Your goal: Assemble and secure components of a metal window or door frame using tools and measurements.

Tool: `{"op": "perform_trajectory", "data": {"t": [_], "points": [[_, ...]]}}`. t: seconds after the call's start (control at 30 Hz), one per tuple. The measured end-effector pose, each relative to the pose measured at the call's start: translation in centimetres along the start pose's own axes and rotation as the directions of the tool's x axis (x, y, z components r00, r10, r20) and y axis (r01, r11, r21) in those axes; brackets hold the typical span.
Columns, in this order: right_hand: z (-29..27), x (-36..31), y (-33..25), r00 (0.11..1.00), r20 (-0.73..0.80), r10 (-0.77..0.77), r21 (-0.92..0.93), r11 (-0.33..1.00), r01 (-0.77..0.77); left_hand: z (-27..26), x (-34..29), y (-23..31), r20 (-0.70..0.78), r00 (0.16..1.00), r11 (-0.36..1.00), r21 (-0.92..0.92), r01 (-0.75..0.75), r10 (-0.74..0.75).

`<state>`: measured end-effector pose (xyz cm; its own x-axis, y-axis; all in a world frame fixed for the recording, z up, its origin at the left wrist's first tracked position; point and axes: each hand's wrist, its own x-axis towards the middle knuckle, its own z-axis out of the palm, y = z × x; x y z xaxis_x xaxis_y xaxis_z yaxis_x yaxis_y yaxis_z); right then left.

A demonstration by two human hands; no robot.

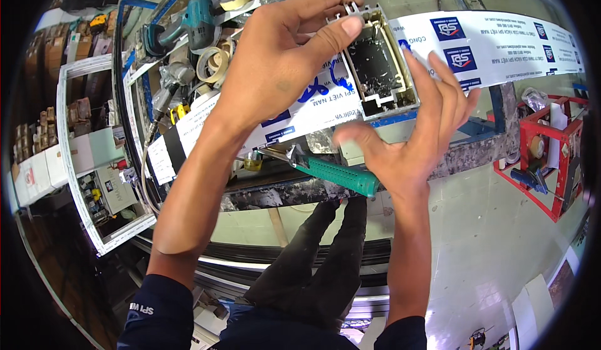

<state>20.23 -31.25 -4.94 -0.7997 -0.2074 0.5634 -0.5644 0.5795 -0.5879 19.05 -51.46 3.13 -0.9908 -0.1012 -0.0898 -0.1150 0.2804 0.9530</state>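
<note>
A hollow metal profile (pixel 377 62), rectangular with an open, dark inside and ridged edges, faces me above the bench. My left hand (pixel 282 56) grips its upper left edge, thumb on the near side and fingers behind. Beside its right wall is my right hand (pixel 416 128), slightly blurred, with fingers spread and nothing in them. Behind and beneath runs a long strip in white printed film (pixel 501 46), marked with blue handwriting. Just left of my right wrist lies a green-handled tool (pixel 335 173), its metal end partly hidden.
At the upper left, a teal cordless drill (pixel 199 21) and tape rolls (pixel 213 64) crowd the bench. A white frame (pixel 69 143) leans further left. On the right, a red metal rack (pixel 554 156) stands on the floor. The dark bench edge (pixel 275 193) crosses before my legs.
</note>
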Motion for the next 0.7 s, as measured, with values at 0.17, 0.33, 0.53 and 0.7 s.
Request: {"op": "perform_trajectory", "data": {"t": [0.17, 0.33, 0.53, 0.7], "points": [[0.9, -0.3, 1.0, 0.997, -0.075, -0.023, -0.014, 1.000, 0.022, -1.4, 2.9, 2.8, 0.058, 0.951, 0.837, 0.460, -0.295, 0.303], [1.6, -0.6, 1.0, 0.984, -0.165, -0.072, 0.010, 0.997, 0.074, 0.7, 7.5, 6.0, 0.498, 0.499, 0.449, 0.227, -0.864, 0.709], [0.5, -1.3, 1.9, 0.991, -0.112, -0.070, 0.053, 0.996, 0.076, 2.9, 5.9, 5.6, 0.676, 0.690, 0.532, 0.497, -0.686, 0.258], [0.2, -1.4, 1.8, 0.999, -0.040, -0.023, 0.096, 0.995, 0.027, 3.5, 5.6, 5.0, 0.677, 0.701, 0.465, 0.558, -0.687, 0.224]]}}
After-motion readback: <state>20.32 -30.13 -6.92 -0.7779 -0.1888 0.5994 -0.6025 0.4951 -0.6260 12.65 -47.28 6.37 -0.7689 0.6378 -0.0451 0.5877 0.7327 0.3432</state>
